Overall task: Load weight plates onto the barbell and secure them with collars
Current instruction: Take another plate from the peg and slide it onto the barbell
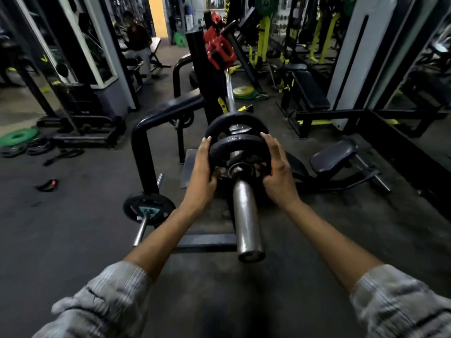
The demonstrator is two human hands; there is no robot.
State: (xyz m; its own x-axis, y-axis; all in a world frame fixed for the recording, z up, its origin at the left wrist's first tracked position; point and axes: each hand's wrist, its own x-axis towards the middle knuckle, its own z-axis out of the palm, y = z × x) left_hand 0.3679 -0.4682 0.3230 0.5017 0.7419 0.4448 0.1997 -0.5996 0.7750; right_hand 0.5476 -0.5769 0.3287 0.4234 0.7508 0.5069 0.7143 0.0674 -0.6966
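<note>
Grey striped sleeves [102,296] sat nearest the lens, both forearms reaching forward. Steel barbell sleeve [246,220] pointed toward the camera, end cap bare, no collar on it. Left hand [203,167] and right hand [277,167] each grasped an opposite edge of the near black weight plate [238,147], fingers wrapped over the rim, thumbs tucked on the near face by the hub. That plate was already threaded on the sleeve, sitting just short of a second black plate [234,121] further in; a gap showed between the two. Red collars [219,51] hung clipped further along the bar, near the rack upright [202,76], well apart from the hands. Spare plates lay on the floor: green plate [18,136] at left, yellow plate [242,91] beyond the rack.

Judgement: step in hand was seating the plate. To do it well, push evenly with both grips, keep the plate square to the sleeve so the bore doesn't bind, slide until flush against the inner plate, keep fingertips clear of the closing gap. Collar would go on after.
</note>
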